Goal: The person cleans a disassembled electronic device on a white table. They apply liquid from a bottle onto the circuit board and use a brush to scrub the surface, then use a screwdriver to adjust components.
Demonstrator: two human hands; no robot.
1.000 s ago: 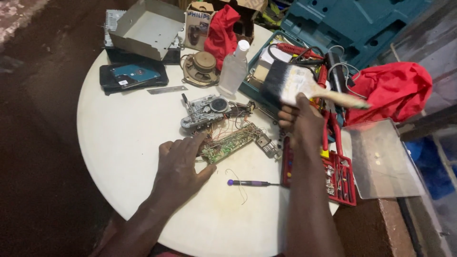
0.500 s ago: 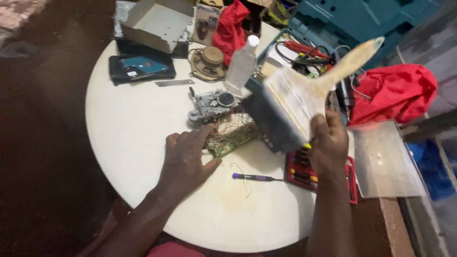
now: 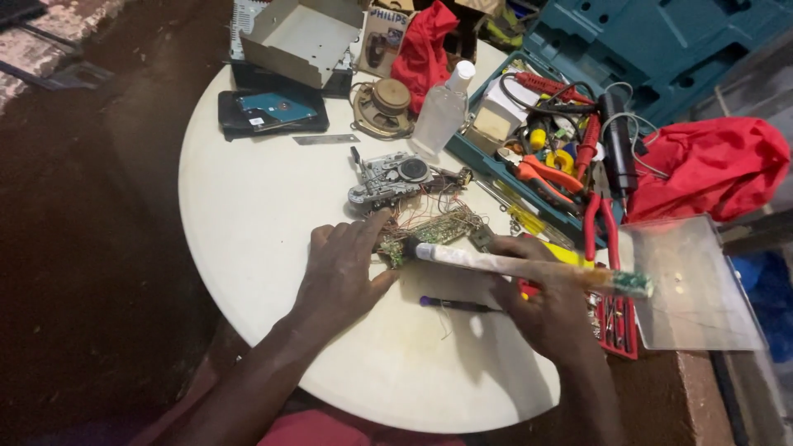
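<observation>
My left hand [image 3: 343, 277] lies flat on the round white table [image 3: 248, 215], fingertips pressing the near edge of a green circuit board [image 3: 434, 227] with loose wires. My right hand [image 3: 549, 310] grips a pale-handled paintbrush [image 3: 504, 264], seen edge-on and held nearly level. Its dark bristle tip touches the board right beside my left fingers. A grey metal mechanism [image 3: 388, 177] lies just beyond the board. On the table between my hands is a purple-handled screwdriver [image 3: 458, 304].
A teal tool tray [image 3: 483, 161] with pliers and screwdrivers, a red bit set [image 3: 618, 322] and a clear plastic lid [image 3: 698, 289] crowd the right. At the back are a speaker [image 3: 384, 103], clear bottle [image 3: 442, 107], hard drive [image 3: 273, 111], open metal box [image 3: 301, 37] and red cloths [image 3: 714, 165].
My right hand has swung the paintbrush down from above the tool tray to the circuit board, turning it edge-on. My left hand stayed on the board.
</observation>
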